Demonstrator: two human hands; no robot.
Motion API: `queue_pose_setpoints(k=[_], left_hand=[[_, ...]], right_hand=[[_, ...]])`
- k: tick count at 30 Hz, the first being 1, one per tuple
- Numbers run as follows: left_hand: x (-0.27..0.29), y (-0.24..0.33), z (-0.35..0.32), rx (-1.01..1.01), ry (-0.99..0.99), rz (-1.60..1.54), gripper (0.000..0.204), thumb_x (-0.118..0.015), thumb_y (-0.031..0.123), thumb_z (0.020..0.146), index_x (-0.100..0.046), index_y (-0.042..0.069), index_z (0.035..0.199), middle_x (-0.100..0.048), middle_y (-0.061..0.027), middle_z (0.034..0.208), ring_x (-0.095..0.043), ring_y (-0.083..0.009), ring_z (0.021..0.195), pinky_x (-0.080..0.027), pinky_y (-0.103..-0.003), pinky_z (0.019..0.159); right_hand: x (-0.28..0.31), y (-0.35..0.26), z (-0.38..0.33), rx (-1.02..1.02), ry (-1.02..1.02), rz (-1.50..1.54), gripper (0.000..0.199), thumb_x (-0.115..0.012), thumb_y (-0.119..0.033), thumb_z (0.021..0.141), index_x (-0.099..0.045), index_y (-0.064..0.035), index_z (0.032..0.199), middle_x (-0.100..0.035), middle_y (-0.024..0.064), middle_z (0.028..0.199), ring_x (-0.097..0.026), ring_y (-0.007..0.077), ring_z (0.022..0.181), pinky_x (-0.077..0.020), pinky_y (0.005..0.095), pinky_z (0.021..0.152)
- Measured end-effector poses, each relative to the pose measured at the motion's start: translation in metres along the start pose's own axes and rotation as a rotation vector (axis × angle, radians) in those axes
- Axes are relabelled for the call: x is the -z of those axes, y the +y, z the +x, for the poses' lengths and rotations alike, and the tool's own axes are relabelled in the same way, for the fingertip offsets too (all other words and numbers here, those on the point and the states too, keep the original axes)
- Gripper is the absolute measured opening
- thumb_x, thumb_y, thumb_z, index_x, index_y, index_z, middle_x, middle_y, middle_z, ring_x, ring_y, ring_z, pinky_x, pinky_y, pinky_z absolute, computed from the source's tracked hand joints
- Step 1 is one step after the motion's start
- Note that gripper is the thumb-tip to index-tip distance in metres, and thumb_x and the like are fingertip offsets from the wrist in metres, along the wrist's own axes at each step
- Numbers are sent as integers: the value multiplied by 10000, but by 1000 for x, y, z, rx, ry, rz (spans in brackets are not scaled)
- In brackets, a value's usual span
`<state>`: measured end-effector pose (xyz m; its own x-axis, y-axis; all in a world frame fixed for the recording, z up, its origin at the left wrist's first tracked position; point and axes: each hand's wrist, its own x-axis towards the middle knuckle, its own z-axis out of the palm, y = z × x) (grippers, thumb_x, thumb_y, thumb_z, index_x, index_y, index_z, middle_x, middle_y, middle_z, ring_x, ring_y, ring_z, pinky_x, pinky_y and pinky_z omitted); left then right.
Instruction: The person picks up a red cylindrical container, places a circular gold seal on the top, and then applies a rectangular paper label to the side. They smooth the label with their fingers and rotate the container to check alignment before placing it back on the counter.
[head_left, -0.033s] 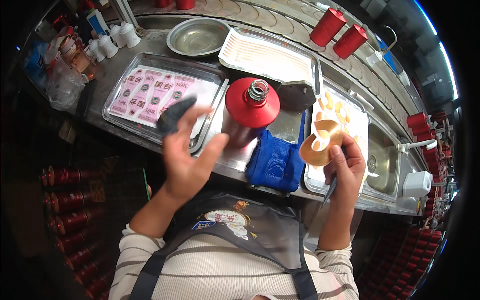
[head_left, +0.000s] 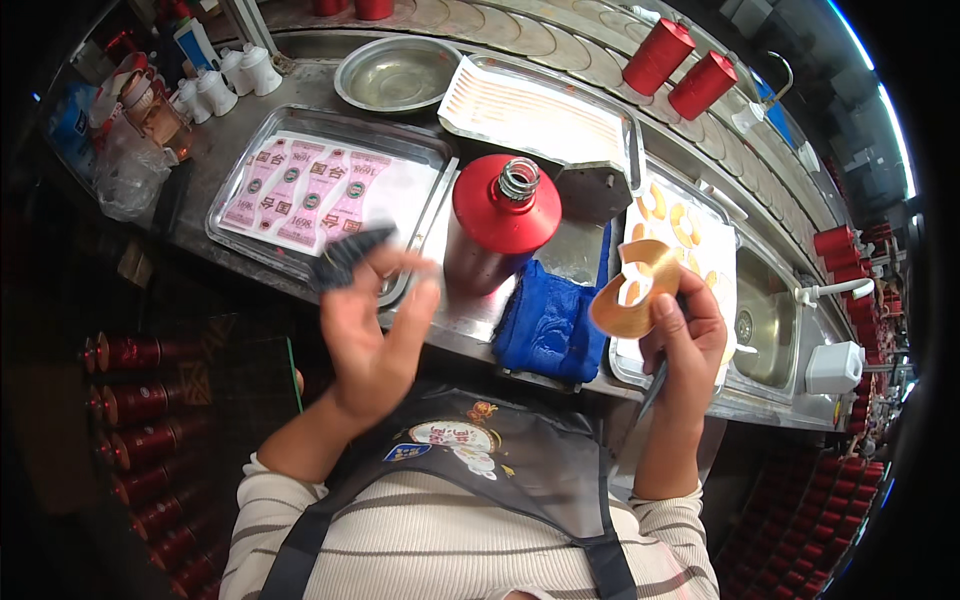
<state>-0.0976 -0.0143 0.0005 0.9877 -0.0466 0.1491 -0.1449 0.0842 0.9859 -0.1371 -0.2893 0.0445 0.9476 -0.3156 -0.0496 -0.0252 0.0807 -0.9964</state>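
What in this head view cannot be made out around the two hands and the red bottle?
- Left hand: motion-blurred; the dark thing at its fingertips cannot be identified.
- Red bottle: seen from above; the left hand and blue cloth cover its lower body.
- Gold label: the right hand hides its lower edge.
- Thin tool below the right hand: mostly hidden.

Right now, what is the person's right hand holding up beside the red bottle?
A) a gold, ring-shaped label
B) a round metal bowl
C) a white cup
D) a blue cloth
A: the right hand pinches a gold ring-shaped label above the tray edge, while the blue cloth lies on the counter and the metal bowl sits farther back, untouched.
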Motion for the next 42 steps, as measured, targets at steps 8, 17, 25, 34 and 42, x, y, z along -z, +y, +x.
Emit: queue_pose_setpoints(k=[8,17,25,34,42], left_hand=[[-20,22,-17,495,-299,-834,347,-632,156,1011,-499,-59,1249,-672,-123,1109,-643,-161,1062,-506,-311,961],[-45,5,21,-291,137,-66,313,-722,-30,896,-602,15,1181,-629,3,897,-525,-48,781,-460,-218,734],[-36,-14,37,-244,138,58,474,-732,15,893,-485,11,1297,-553,-55,1134,-522,-87,992,-450,-235,829],[-39,-14,54,2,-78,-426,682,-702,20,919,-315,-26,1478,-425,-174,1468,-464,-215,1349,-386,-363,1151],[-34,-9,60,116,-75,-503,556,-629,-4,938,-394,-33,1441,-496,-176,1434,-494,-228,1345,-388,-372,1149]], right_hand=[[-43,-10,-36,86,-349,59,367,-653,-44,981,-555,75,1314,-656,113,1192,-625,125,1036,-502,251,891],[-49,2,44,467,-319,-85,345,-622,23,975,-572,67,1313,-655,98,1205,-622,142,1096,-496,272,943],[-74,10,98,280,-389,-79,517,-678,-57,961,-496,17,1439,-663,49,1112,-619,85,990,-497,232,876],[-69,16,84,181,-413,19,677,-705,-110,911,-397,36,1496,-528,115,1388,-579,28,748,-431,155,587],[-81,23,76,248,-388,-66,824,-779,-56,854,-320,31,1533,-405,139,1534,-673,107,945,-550,187,712]])
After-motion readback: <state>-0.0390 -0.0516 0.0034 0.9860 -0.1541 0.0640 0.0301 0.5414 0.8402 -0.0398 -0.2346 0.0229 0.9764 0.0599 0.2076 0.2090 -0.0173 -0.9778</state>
